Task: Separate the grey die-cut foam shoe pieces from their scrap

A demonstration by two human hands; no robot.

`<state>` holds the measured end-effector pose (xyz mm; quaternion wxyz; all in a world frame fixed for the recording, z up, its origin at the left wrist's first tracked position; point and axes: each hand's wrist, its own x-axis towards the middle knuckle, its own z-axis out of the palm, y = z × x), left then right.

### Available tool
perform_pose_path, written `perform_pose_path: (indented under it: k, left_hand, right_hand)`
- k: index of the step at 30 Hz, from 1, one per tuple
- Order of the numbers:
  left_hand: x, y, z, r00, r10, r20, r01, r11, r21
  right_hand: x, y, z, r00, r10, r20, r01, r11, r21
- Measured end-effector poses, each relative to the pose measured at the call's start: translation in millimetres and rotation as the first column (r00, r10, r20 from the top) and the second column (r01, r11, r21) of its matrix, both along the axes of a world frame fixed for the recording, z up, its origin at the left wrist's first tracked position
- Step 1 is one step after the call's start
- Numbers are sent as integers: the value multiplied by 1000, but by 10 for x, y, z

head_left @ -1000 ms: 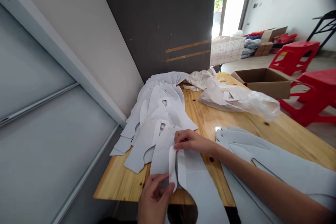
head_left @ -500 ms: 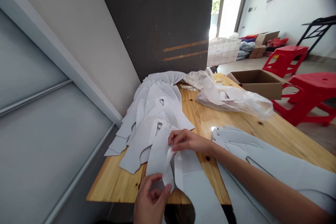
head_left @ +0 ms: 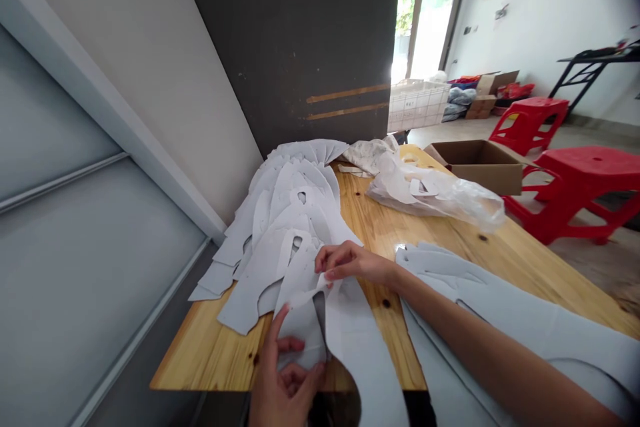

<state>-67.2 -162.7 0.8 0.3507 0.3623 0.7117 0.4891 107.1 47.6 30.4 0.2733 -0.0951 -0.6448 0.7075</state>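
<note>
A white cut sheet piece (head_left: 360,340) with a curved edge lies at the table's front, its near end hanging over. My right hand (head_left: 347,263) is closed over the piece, thumb and fingers pinching a narrow white strip (head_left: 320,288). The strip runs left from that pinch towards my left index fingertip. My left hand (head_left: 285,373) has its index finger stretched out and its thumb apart, lying against the left part of the piece; whether the fingertip presses on the strip I cannot tell. More overlapping white pieces (head_left: 255,280) lie just beyond and to the left.
On the right of the wooden table (head_left: 195,353) lies another stack of white pieces (head_left: 500,300), under my right forearm. Behind it are a clear plastic bag (head_left: 445,197) and an open cardboard box (head_left: 487,177). Red stools (head_left: 595,167) stand beyond; a dark panel (head_left: 300,33) rises behind.
My left index finger has lifted and straightened away from the thumb. The strip's loose part, hanging down towards the left hand before, now stretches left. The right hand keeps its pinch.
</note>
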Motion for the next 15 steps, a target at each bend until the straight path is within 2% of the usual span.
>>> perform_pose_path:
  k: [3, 6, 8, 13, 15]
  left_hand:
    - [-29, -48, 42, 995, -3, -103, 4, 1000, 8]
    - [-126, -92, 147, 955, -32, -296, 41, 999, 25]
    - [-187, -95, 228, 937, -37, -347, 48, 999, 24]
    - [-222, -31, 352, 959, 8, -284, -27, 998, -61]
    - [-225, 4, 376, 983, 3, -181, -16, 997, -69]
  right_hand:
    - [11, 21, -21, 1000, 18, -9, -18, 1000, -8]
    - [10, 30, -45, 1000, 10, -12, -10, 1000, -23]
    - [5, 31, -60, 999, 40, 2, -40, 998, -40]
    - [10, 42, -76, 995, 70, 68, -68, 997, -35]
    - [17, 52, -80, 993, 76, 88, -74, 997, -17]
